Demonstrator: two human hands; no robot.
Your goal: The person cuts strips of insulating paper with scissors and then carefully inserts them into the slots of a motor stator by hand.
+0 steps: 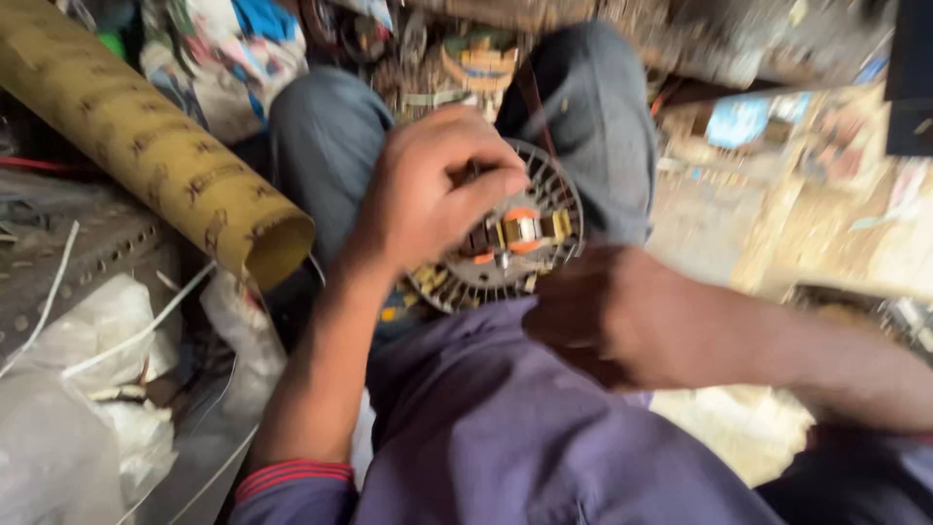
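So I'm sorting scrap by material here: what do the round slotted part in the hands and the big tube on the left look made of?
The round slotted part looks like dull grey metal, with radial slots; copper-coloured and orange pieces at its centre suggest windings, though blur leaves that open. The left hand grips its top; the right hand is at its lower edge. The big tube looks like matte yellow-brown cardboard, with a thick wall at its open end.

Purple shirt – red-striped cuff – grey trousers

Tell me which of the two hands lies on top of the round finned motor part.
The left hand: its fingers curl over the motor part's upper face. The right hand sits at its lower edge, nearer the purple shirt.
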